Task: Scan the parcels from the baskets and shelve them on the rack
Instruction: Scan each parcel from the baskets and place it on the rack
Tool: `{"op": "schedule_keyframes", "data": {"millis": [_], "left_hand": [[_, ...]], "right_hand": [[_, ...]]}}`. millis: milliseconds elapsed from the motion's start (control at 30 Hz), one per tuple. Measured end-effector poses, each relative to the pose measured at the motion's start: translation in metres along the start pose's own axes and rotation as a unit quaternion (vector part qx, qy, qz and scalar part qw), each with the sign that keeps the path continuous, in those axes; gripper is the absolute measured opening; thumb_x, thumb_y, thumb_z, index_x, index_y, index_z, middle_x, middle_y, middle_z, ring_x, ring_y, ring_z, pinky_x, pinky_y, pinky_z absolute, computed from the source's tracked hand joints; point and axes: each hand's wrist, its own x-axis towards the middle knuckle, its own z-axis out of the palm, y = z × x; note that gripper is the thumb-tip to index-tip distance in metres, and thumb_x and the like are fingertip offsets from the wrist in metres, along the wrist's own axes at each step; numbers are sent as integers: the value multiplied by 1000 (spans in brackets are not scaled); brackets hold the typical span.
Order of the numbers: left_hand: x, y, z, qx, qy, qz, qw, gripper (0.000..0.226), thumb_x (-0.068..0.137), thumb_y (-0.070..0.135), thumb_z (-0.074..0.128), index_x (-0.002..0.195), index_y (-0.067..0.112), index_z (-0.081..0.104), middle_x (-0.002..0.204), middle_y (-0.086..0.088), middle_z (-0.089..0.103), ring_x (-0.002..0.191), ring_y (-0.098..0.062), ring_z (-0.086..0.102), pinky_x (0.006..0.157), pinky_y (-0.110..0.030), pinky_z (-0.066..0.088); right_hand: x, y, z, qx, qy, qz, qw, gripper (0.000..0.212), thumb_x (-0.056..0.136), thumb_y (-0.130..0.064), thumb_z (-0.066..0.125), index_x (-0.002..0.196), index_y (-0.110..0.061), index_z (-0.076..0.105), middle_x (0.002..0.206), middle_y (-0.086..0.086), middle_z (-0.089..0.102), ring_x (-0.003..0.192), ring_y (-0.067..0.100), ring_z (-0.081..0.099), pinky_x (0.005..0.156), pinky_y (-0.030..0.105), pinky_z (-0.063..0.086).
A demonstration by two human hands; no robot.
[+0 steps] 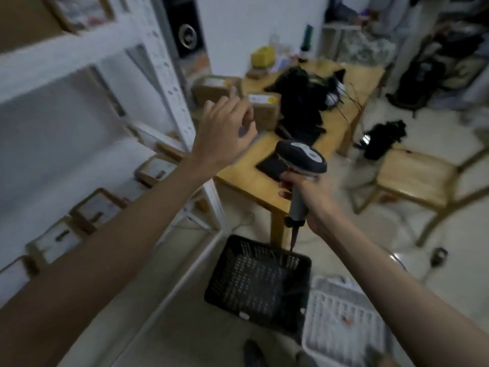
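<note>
Rack (169, 75) parcels (98, 207), labels unreadable

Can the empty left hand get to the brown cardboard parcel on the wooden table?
Probably yes. The left hand is open, holds nothing, and hangs in the air just short of the brown cardboard parcel on the wooden table. Nothing shows between them. The right hand only grips the scanner.

Rack (169, 75) white painted metal; parcels (264, 109) brown cardboard; baskets (258, 284) perforated plastic; table (267, 192) smooth wood.

Floor (201, 337) — black basket (258, 284), white basket (341, 319)
</note>
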Motion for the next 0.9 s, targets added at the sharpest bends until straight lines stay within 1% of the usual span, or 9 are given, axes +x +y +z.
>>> {"op": "schedule_keyframes", "data": {"millis": [100,233,333,433,533,633,733,833,900], "left_hand": [[-29,53,56,-94,-42,47,994,10,90,23,58,93,14,59,83,12,37,82,-24,54,74,-35,31],[-62,128,120,-186,-140,107,967,12,90,25,57,96,16,60,82,13,37,80,-21,53,72,-35,29],[-85,191,159,-244,-221,133,935,13,89,26,58,98,17,60,82,14,39,81,-21,56,74,-33,26],[-109,252,191,-275,-313,154,896,12,91,27,60,100,19,59,80,12,45,83,-22,56,76,-34,31],[-133,309,220,-294,-400,171,851,12,93,28,58,102,20,58,81,11,49,85,-20,56,79,-36,37],[-160,364,251,-301,-478,175,807,15,95,28,57,106,18,60,90,8,54,92,-23,59,82,-38,43],[-195,415,291,-289,-539,162,774,18,95,29,58,109,18,61,99,1,64,93,-24,62,82,-41,49],[-241,460,340,-273,-596,156,739,19,97,31,58,112,20,59,104,0,63,92,-21,62,73,-37,48],[-275,486,377,-266,-634,141,712,19,98,31,59,113,20,58,107,-1,62,92,-21,61,72,-37,48]], "right_hand": [[-21,29,-63,7,83,27,996,25,90,0,69,113,-7,65,83,7,70,66,15,68,61,30,60],[-61,68,-147,25,212,67,975,16,88,5,66,100,-6,67,73,5,67,58,15,64,57,27,58],[-94,96,-210,50,309,107,944,14,89,4,65,103,-1,66,76,8,66,60,17,63,57,27,57],[-125,121,-265,89,382,142,909,9,90,1,64,98,-2,66,74,8,64,60,16,61,57,29,53],[-150,147,-311,116,428,159,882,8,89,1,63,97,-2,65,74,8,63,61,17,59,63,30,53],[-168,177,-351,147,450,183,862,5,90,3,61,88,-2,61,71,9,59,58,17,55,60,29,50],[-171,218,-392,168,462,215,844,18,92,5,59,78,-6,58,68,9,54,56,17,50,57,29,45],[-169,269,-433,198,478,255,817,13,94,3,59,83,-5,59,67,9,55,52,15,51,52,28,46],[-166,307,-458,215,482,283,801,8,93,2,60,88,-4,60,66,8,57,50,14,52,50,26,48]]}}
